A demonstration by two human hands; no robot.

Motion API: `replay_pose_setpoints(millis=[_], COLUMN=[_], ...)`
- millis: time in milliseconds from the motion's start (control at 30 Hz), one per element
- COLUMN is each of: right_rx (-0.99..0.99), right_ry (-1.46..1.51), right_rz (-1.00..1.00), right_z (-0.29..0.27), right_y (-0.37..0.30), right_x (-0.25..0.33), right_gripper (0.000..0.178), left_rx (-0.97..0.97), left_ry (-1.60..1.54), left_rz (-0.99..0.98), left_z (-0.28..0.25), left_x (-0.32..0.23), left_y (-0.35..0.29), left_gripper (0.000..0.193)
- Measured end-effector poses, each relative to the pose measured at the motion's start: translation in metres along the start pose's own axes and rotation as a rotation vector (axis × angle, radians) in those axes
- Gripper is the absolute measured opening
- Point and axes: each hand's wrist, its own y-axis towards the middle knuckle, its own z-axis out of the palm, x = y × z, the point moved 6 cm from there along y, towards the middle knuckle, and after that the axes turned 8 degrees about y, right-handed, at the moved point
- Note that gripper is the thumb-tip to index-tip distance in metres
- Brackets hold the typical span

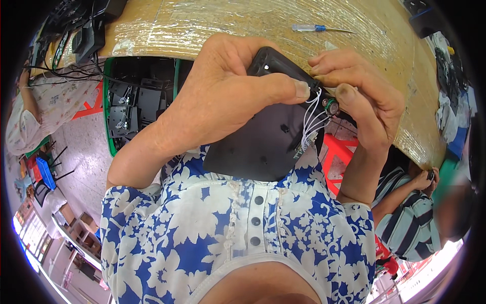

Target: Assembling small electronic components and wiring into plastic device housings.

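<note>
My left hand [217, 96] is closed on a black plastic housing [253, 144], held up in front of my chest, its thumb pressing on the face near the upper right edge. Several thin white wires [310, 124] run from under that thumb down the right side to a small connector. Beside them, at the housing's right edge, sits a small round metal-rimmed part [332, 107]. There my right hand [367, 99] is closed, thumb and fingers bent together in a pinch. Its fingers hide what lies between them.
A screwdriver [310, 28] with a clear blue handle lies on the film-covered table [202, 23]. At left, a green crate [107, 96] holds several black parts with white wires. Black devices and cables [91, 43] occupy the far left. Co-workers sit at left and right; a red stool [336, 152] stands below.
</note>
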Motion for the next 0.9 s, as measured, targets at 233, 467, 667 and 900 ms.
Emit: replay_pose_setpoints(millis=[233, 467, 667, 900], right_rx=[0.032, 0.007, -0.046, -0.036], right_ry=[-0.070, -0.153, -0.029, 0.064], right_rz=[-0.031, -0.021, 0.099, 0.197], right_z=[0.002, 0.006, 0.007, 0.010], right_y=[-0.003, -0.010, -0.016, -0.017], right_x=[-0.001, 0.002, -0.013, -0.025], right_gripper=[0.025, 0.028, 0.025, 0.019], left_rx=[-0.006, 0.013, 0.011, 0.004], left_ry=[0.018, 0.033, -0.074, -0.099], left_rz=[0.033, 0.002, -0.099, -0.177], left_z=[0.000, -0.003, 0.000, 0.001], left_x=[-0.002, 0.003, 0.011, 0.018], left_y=[-0.002, 0.001, 0.000, 0.001], left_gripper=[0.011, 0.010, 0.011, 0.013])
